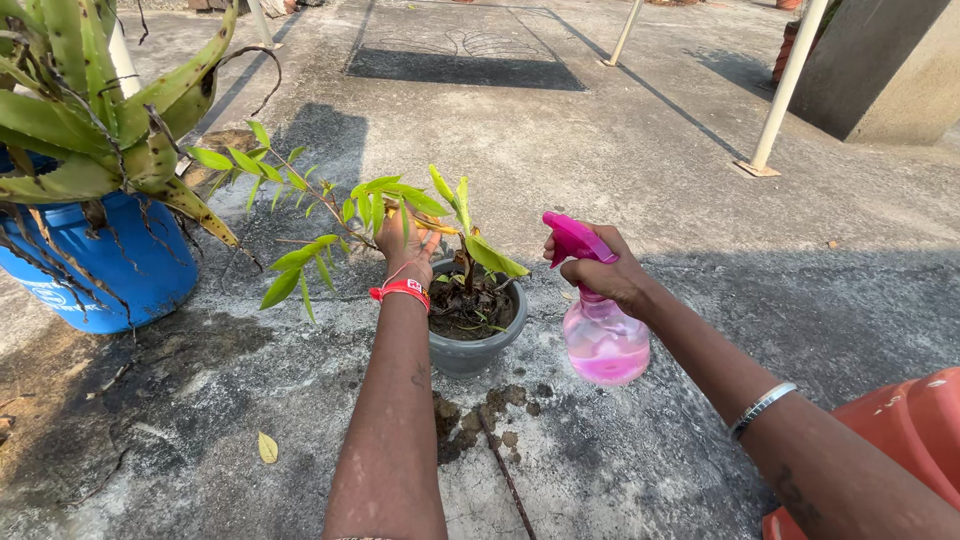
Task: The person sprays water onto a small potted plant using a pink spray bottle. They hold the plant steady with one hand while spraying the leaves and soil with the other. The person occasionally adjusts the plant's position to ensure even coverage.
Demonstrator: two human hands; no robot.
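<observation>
Two hands at work: right hand [607, 272] grips pink spray bottle [600, 325], just right of grey pot [475, 350]; left hand [405, 245] holds leafy stem [330, 215] over pot. Blue barrel [105, 265] with cactus [90, 110] left; white poles [785, 85] beyond.

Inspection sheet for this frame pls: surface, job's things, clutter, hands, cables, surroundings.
Surface: rough grey concrete floor, damp patches near the pot.
Job's things: small grey round pot with a leafy green plant; pink translucent plastic spray bottle.
Clutter: fallen yellow leaf; soil crumbs by the pot.
Hands: left hand among the plant's stems; right hand gripping the spray bottle's neck.
Cables: nothing seen.
Surroundings: blue plastic tub holding a spiny cactus; white metal posts; orange plastic container.
</observation>
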